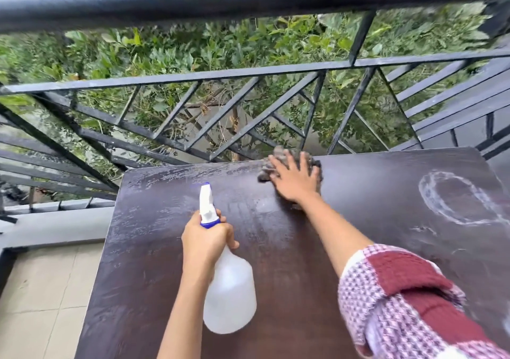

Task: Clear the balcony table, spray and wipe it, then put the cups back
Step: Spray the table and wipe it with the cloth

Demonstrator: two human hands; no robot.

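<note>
The dark desk (289, 276) is streaked wet. A grey cloth (265, 171) lies at its far edge. A white ring (423, 193) marks its right side.

Desk (289, 248): dark brown glossy top, rounded corners. Far-left part streaked with wet film. White ring mark with smears on right side.

Spray bottle (229, 289): translucent white body, white trigger head, blue collar, blue nozzle tip. Gripped at neck in my left hand (205, 241), above desk's near-middle, nozzle pointing toward far edge.

Cloth (266, 169): grey-brown, crumpled, lying at desk's far edge. My right hand (295, 179) pressed flat on it, fingers spread.
</note>
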